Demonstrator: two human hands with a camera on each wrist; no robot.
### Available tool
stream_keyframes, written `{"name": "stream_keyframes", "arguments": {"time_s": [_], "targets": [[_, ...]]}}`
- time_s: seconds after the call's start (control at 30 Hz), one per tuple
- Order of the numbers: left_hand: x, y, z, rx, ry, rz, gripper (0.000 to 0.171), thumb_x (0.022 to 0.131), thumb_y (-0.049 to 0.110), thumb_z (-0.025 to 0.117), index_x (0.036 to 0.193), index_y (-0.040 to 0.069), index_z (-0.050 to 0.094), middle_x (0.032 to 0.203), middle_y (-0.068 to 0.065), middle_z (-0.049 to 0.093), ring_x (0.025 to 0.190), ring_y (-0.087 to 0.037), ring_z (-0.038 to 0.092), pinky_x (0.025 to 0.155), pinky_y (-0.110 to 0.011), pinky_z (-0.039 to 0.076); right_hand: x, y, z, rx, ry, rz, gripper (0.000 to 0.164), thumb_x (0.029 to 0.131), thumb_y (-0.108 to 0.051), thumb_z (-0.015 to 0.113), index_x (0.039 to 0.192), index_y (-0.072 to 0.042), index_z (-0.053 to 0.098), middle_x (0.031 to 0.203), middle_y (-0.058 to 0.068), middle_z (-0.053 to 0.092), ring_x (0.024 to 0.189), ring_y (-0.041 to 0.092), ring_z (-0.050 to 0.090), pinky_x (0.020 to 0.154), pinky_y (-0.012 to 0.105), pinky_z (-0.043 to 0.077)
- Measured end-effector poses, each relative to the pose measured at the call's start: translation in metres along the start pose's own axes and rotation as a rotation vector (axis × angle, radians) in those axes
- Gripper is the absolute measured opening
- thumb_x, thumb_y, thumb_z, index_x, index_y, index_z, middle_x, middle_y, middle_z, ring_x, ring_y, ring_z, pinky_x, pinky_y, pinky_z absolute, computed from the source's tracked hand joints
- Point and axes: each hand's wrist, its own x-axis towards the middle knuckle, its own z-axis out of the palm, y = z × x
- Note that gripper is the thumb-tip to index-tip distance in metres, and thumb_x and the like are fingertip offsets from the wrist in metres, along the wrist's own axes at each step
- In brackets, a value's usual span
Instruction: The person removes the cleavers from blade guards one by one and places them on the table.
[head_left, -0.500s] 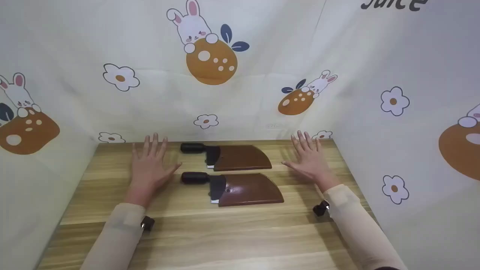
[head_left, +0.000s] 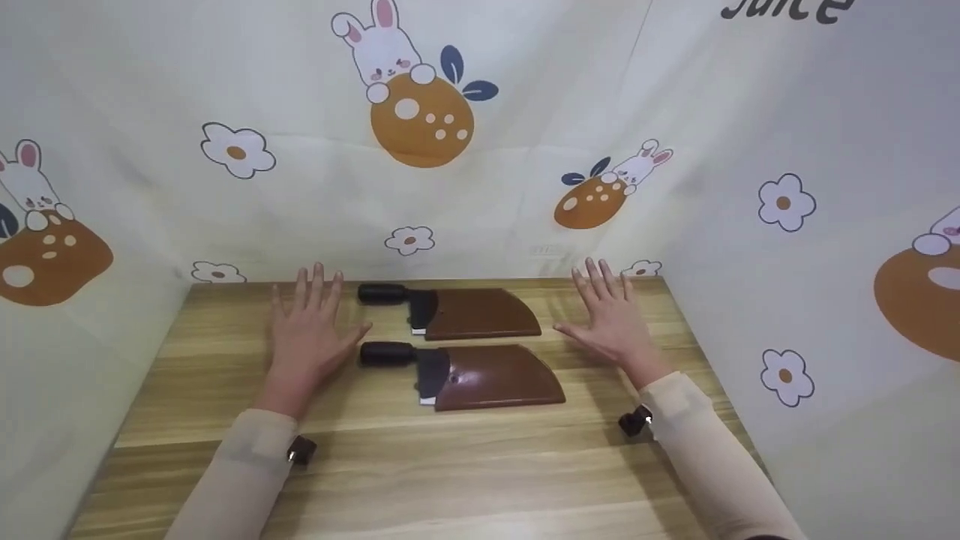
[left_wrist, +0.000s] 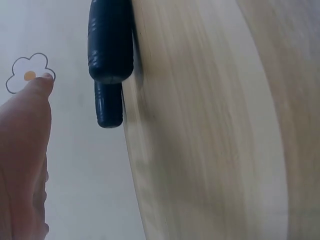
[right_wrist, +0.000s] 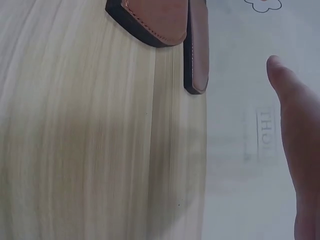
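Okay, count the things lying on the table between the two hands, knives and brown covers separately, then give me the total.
Knives: 2
Brown covers: 2, one on each blade
Total: 4

The far broad cleaver point(head_left: 450, 313) has a black cylindrical handle point(head_left: 382, 293) and brown leather-like sheath point(head_left: 486, 313); the near cleaver point(head_left: 465, 376) shows identical black and brown. Streaked tan grain covers the wooden worktop point(head_left: 487, 472). White rabbits point(head_left: 385, 56), orange fruit point(head_left: 422, 135) and navy leaves point(head_left: 452, 64) pattern the cream cloth backdrop point(head_left: 315, 202).
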Motion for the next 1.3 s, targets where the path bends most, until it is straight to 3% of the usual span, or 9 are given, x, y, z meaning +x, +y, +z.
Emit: {"name": "stream_keyframes", "arguments": {"time_s": [0.13, 0.3, 0.47, 0.67, 0.9, 1.13, 1.3], "targets": [[0.0, 0.005, 0.0, -0.016, 0.013, 0.009, 0.106, 0.104, 0.086, 0.029, 0.178, 0.013, 0.014, 0.183, -0.021, -0.002, 0.168, -0.045, -0.006, 0.128, -0.074, -0.008, -0.001, -0.007, -0.001, 0.001, 0.06, -0.028, 0.11, 0.096, -0.077, 0.065, 0.176, -0.013, 0.026, 0.183, 0.017, 0.016, 0.171, 0.035, 0.004, 0.135, 0.06, -0.002], [-0.002, 0.009, 0.0, -0.051, 0.035, 0.028, 0.102, 0.105, 0.084, 0.033, 0.178, 0.015, 0.014, 0.183, -0.021, 0.004, 0.168, -0.047, 0.003, 0.128, -0.074, -0.005, 0.0, -0.018, -0.002, 0.018, 0.132, -0.081, 0.111, 0.092, -0.075, 0.073, 0.174, -0.012, 0.033, 0.18, 0.021, 0.027, 0.167, 0.042, 0.019, 0.134, 0.063, 0.015], [-0.001, 0.013, -0.001, -0.072, 0.055, 0.048, 0.098, 0.105, 0.076, 0.049, 0.177, 0.014, 0.023, 0.18, -0.023, 0.021, 0.164, -0.049, 0.021, 0.127, -0.078, 0.011, 0.0, -0.025, -0.002, 0.095, 0.126, -0.108, 0.113, 0.09, -0.078, 0.072, 0.174, -0.013, 0.034, 0.177, 0.023, 0.031, 0.163, 0.045, 0.028, 0.13, 0.067, 0.025], [0.003, 0.02, 0.001, -0.235, 0.018, 0.124, 0.091, 0.102, 0.059, 0.07, 0.171, 0.01, 0.038, 0.172, -0.024, 0.038, 0.155, -0.051, 0.037, 0.124, -0.079, 0.024, -0.002, -0.029, 0.0, 0.286, 0.076, -0.143, 0.112, 0.088, -0.072, 0.081, 0.174, -0.015, 0.036, 0.174, 0.022, 0.036, 0.158, 0.045, 0.037, 0.125, 0.068, 0.033], [0.002, 0.025, 0.003, -0.473, -0.018, 0.186, 0.078, 0.099, 0.046, 0.083, 0.16, 0.008, 0.054, 0.162, -0.02, 0.05, 0.152, -0.048, 0.044, 0.124, -0.072, 0.033, -0.004, -0.042, -0.005, 0.482, 0.02, -0.215, 0.106, 0.084, -0.04, 0.097, 0.17, -0.012, 0.043, 0.17, 0.022, 0.042, 0.154, 0.047, 0.042, 0.123, 0.068, 0.036], [0.006, 0.029, 0.008, -0.647, -0.097, 0.225, 0.057, 0.098, 0.032, 0.087, 0.145, 0.007, 0.067, 0.145, -0.01, 0.065, 0.135, -0.037, 0.062, 0.114, -0.061, 0.05, -0.005, -0.054, -0.001, 0.54, -0.147, -0.258, 0.104, 0.086, -0.047, 0.096, 0.169, -0.011, 0.044, 0.17, 0.018, 0.042, 0.156, 0.038, 0.04, 0.127, 0.058, 0.037], [0.009, 0.031, 0.018, -0.683, -0.149, 0.243, 0.05, 0.098, 0.026, 0.086, 0.141, 0.005, 0.069, 0.137, -0.013, 0.071, 0.127, -0.037, 0.067, 0.109, -0.061, 0.053, -0.003, -0.069, 0.008, 0.523, -0.167, -0.318, 0.095, 0.088, -0.052, 0.092, 0.163, -0.009, 0.053, 0.165, 0.02, 0.047, 0.153, 0.038, 0.045, 0.127, 0.056, 0.037]]}}
